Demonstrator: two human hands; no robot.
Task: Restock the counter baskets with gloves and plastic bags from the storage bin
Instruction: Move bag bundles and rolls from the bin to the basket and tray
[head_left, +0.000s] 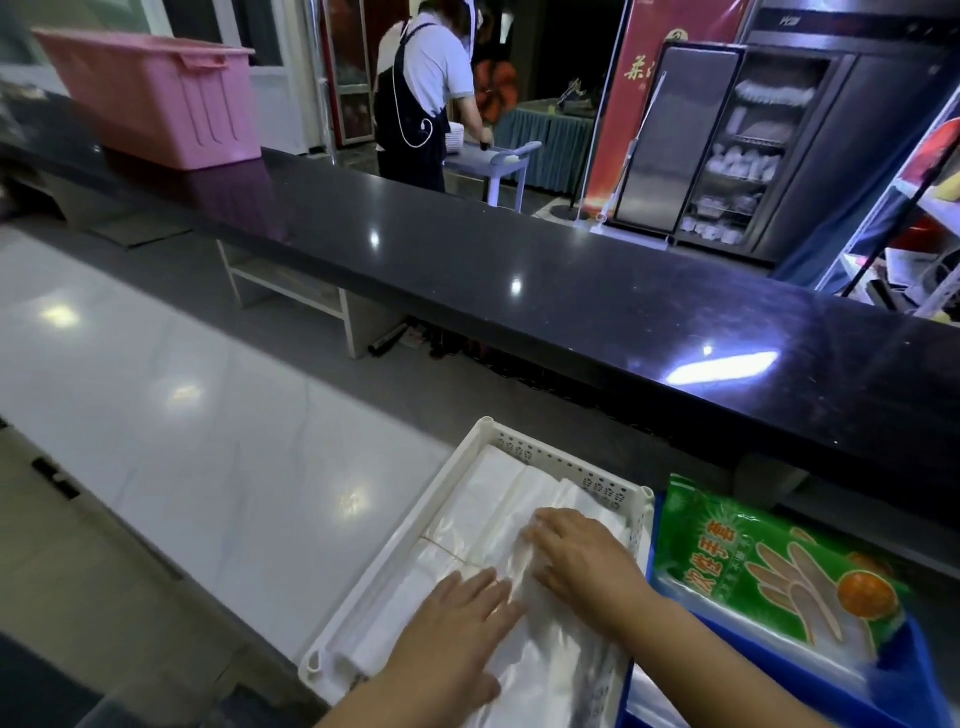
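**Item 1. Plastic bags** (498, 499). White and translucent stacks lay flat inside the white basket (566, 457), near centre on the pale lower table (182, 389). The long axis of both stack and basket ran near to far, with the near end leaning left.

**Item 2. Left grip** (457, 613). Released, with fingers straight and flat, it pressed down on the top bag at the near middle of the basket and held nothing.

**Item 3. Right grip** (576, 561). Also released, with its palm down on the same bag just right of the left grip. Its fingertips pointed to the far left, and the basket's right wall was just beside its wrist.

**Item 4. Glove pack** (769, 566). A green printed packet lay in the blue basket (914, 670), which touched the right side of the white basket. Its long axis ran far left to near right. The right grip was the nearer one.

**Item 5. Storage bin** (156, 98). Pink, it stood on the raised black table (519, 260) at the far left, well apart from both grips. The left grip was the nearer one.

**Assessment.** The step in hand appeared to be smoothing the bags down. Any further reach to the bin would have run far and left, across the raised table's edge. The basket walls hemmed the grips at the sides, so the open way out looked to be up and to the left.

**Other.** A person in an apron (426, 88) stood at a cart beyond the table.
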